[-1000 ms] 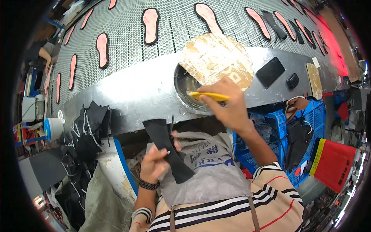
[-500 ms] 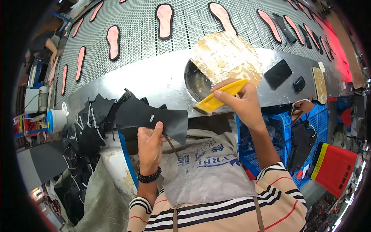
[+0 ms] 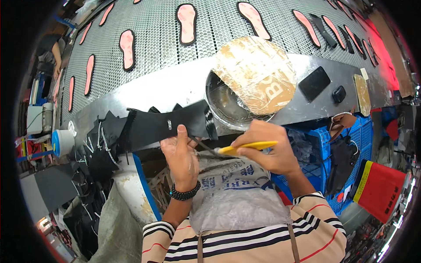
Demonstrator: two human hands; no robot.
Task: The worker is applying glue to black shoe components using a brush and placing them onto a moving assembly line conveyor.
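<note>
- The left hand [image 3: 180, 158] is closed in a pinch on a black upper piece [image 3: 169, 125], thumb laid flat on its face; the piece is thin, matte and flexible, with a jagged, notched top edge and a small pale tag near the middle. It stretches left and up from the hand, lying partly over the metal ledge.
- The right hand [image 3: 268, 149] is curled tight round a brush with a smooth yellow plastic handle [image 3: 245, 147]; its dark tip points left and meets the lower edge of the black piece just beside the left thumb.
- Straight above the right hand sits a round metal bowl [image 3: 226, 109], shiny inside, half covered by a cardboard disc [image 3: 256, 74] wrapped in wrinkled clear film.
- Below both hands a crinkled translucent plastic apron [image 3: 234, 193] covers the lap, over a striped shirt.
- Left of the left hand, a heap of more black cut pieces [image 3: 98, 144] with pale stitching lines.
- Beyond the bowl runs a perforated grey metal belt [image 3: 162, 57] carrying flat pink sole-shaped insoles [image 3: 187, 16] with dark rims.
- Right of the right hand, a blue slotted plastic crate [image 3: 357, 140].
</note>
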